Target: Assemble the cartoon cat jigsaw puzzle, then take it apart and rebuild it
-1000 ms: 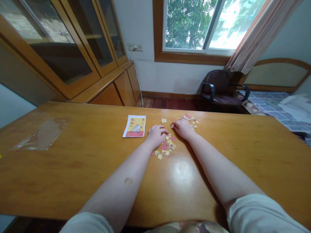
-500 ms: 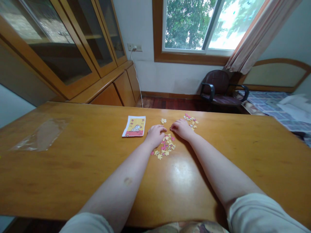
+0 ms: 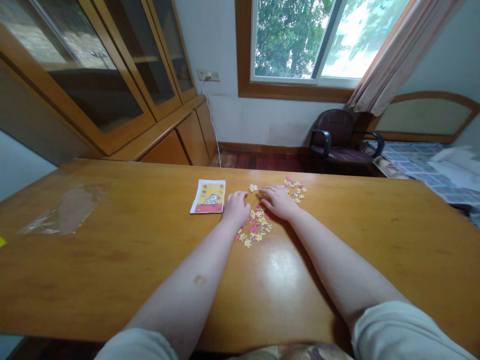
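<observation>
My left hand rests on the table just right of a picture card showing a white bird on yellow and pink. Its fingers point forward with the thumb apart, and I see nothing held. My right hand lies palm down with fingers stretched leftward, at the upper edge of a loose pile of yellow and pink jigsaw puzzle pieces. Between and beyond the hands sits a small cluster of pale yellow pieces. More puzzle pieces are scattered right of my right hand. What lies under its palm is hidden.
A clear plastic bag lies on the left of the wooden table. Beyond the table's far edge stand a glass-door cabinet at left and an office chair at right. A white cable hangs from a wall socket.
My right hand has gone from a pinch to stretched fingers and moved slightly left. My left hand has drawn back a little to the left, away from the pile.
</observation>
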Demonstrator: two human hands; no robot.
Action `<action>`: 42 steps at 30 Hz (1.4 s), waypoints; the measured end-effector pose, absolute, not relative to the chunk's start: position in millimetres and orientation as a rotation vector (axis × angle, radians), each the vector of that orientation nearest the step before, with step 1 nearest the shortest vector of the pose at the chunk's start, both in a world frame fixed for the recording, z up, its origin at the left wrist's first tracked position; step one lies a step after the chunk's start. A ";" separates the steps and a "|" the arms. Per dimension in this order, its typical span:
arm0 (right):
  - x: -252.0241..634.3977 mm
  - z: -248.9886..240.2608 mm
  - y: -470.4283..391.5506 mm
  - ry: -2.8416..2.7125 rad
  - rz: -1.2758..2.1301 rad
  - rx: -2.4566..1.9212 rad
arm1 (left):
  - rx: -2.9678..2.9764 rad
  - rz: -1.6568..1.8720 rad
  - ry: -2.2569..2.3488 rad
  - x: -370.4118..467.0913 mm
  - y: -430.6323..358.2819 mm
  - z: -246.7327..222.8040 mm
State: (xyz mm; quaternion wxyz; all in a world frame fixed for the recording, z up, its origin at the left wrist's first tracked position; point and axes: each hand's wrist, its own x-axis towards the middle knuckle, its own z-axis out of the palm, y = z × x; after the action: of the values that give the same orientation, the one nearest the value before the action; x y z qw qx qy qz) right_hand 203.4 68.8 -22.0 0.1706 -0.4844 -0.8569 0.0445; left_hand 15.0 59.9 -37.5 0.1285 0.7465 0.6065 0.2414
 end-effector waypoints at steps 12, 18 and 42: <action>180.9 -21.1 99.4 -2.442 -0.079 -1.695 | 2.148 0.667 1.750 14.4 59.4 -37.4; 187.3 -24.4 98.4 -2.394 -0.135 -1.745 | 2.144 0.669 1.735 14.2 57.9 -36.0; 232.2 -22.2 117.2 -2.069 0.041 -2.013 | 2.127 0.661 1.743 14.2 58.3 -36.1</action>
State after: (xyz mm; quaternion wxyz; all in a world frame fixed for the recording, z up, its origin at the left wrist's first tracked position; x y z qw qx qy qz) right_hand 232.2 117.2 -22.2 0.1269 -0.6918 -0.7107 0.0142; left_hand 14.2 58.3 -36.1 0.1561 0.7428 0.6088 0.2308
